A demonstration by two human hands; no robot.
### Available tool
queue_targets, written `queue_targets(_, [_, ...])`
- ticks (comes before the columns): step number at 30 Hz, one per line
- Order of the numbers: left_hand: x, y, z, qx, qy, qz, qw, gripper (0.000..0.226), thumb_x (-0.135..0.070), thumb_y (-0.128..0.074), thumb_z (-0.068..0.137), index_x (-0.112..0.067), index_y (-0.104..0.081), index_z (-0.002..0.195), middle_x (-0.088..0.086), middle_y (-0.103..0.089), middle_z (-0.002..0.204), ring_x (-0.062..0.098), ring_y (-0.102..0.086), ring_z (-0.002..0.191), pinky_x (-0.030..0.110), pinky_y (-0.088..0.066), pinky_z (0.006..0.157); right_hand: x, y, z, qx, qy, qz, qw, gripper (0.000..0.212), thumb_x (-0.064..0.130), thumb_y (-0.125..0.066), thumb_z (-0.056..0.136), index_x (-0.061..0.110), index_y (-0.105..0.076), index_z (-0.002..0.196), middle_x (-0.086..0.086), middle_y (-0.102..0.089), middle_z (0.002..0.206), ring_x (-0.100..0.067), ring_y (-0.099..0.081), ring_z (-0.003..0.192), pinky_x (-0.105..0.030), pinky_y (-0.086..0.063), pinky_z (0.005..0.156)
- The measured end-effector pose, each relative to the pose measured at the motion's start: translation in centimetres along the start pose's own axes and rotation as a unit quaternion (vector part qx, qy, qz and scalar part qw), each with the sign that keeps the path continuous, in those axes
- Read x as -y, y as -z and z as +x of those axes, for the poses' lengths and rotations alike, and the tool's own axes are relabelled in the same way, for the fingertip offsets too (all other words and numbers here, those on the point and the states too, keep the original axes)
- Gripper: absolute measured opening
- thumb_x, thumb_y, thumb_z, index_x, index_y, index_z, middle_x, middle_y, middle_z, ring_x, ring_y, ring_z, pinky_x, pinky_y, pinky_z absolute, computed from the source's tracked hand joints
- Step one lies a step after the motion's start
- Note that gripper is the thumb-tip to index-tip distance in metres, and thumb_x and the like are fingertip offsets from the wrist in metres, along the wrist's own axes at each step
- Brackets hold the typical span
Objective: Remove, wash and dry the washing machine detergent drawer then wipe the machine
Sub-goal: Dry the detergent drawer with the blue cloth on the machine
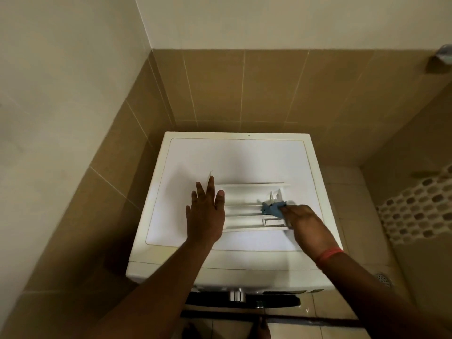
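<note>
Two bare hands, mine, work over the smooth white top of a washing machine set in a corner of glossy tan wall tiles. The detergent drawer, a long, shallow tray of hard white plastic split by thin ribs into narrow channels, lies flat on the machine's top toward its front right, its length running side to side and its curved front panel standing up at the left end. My left hand is spread open, fingers straight and slightly fanned, pressing down on the drawer's left end and the lid beside it; it grips nothing. My right hand is curled around a crumpled blue cloth, soft and bunched to a point, which touches the inside of the drawer at its right end, just beside two small upright plastic tabs. A red band circles my right wrist. Below the front edge of the machine's top, a shiny round metal knob sits on the dark control strip. To the right, past the machine's right edge, a white mat pierced with rounded holes lies on pale floor tiles, and a round metal drain is set in the floor near the machine's front right corner.
</note>
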State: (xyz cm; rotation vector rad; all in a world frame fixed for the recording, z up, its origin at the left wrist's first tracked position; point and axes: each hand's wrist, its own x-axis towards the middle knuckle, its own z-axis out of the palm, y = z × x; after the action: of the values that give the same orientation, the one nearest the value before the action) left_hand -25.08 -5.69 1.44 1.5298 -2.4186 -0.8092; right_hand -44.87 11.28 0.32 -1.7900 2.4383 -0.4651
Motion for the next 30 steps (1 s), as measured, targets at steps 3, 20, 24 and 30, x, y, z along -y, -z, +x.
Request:
queue_targets(3, [-0.1,0.1,0.0,0.005,0.005,-0.01,1.0,0.077,-0.069,0.009,0.082,-0.041,0.008,0.154,0.008,-0.003,0.165,0.031,-0.01,0.152,0.058,-0.022,0.118,0.2,-0.2,0.4,0.002,-0.053,0.043,0.998,0.058,-0.017,-0.069,0.061,0.004,-0.069,0.115,-0.015,-0.07,0.101,-0.036,-0.066,0.088,-0.031,-0.054,0.08])
queue_targets(20, [-0.7,0.2,0.1,0.003,0.017,0.069,0.997,0.078,-0.07,-0.002,0.086,-0.036,0.004,0.156,0.006,0.004,0.166,0.032,-0.003,0.152,0.056,-0.013,0.12,9.5,-2.0,9.4,0.238,0.026,0.098,0.966,0.042,0.012,-0.044,0.094,0.025,-0.057,0.132,-0.007,-0.058,0.132,-0.031,-0.058,0.116,-0.043,-0.046,0.099])
queue_targets(24, [-0.7,0.2,0.0,-0.001,0.017,0.083,0.996,0.075,-0.068,-0.002,0.088,-0.037,0.004,0.156,0.006,0.003,0.166,0.031,-0.005,0.152,0.056,-0.015,0.12,4.8,0.6,10.2,0.363,-0.028,0.03,0.931,0.068,0.006,-0.04,0.089,0.048,-0.04,0.142,0.004,-0.041,0.152,-0.023,-0.041,0.137,-0.039,-0.032,0.114])
queue_targets(30, [-0.7,0.0,0.2,-0.006,0.017,0.082,0.996,0.076,-0.07,-0.003,0.088,-0.036,0.002,0.156,0.006,0.001,0.166,0.032,-0.007,0.152,0.056,-0.016,0.12,7.8,-1.7,10.4,0.296,-0.027,0.013,0.955,0.043,0.013,-0.045,0.093,0.021,-0.059,0.133,-0.008,-0.058,0.135,-0.028,-0.055,0.121,-0.041,-0.045,0.102])
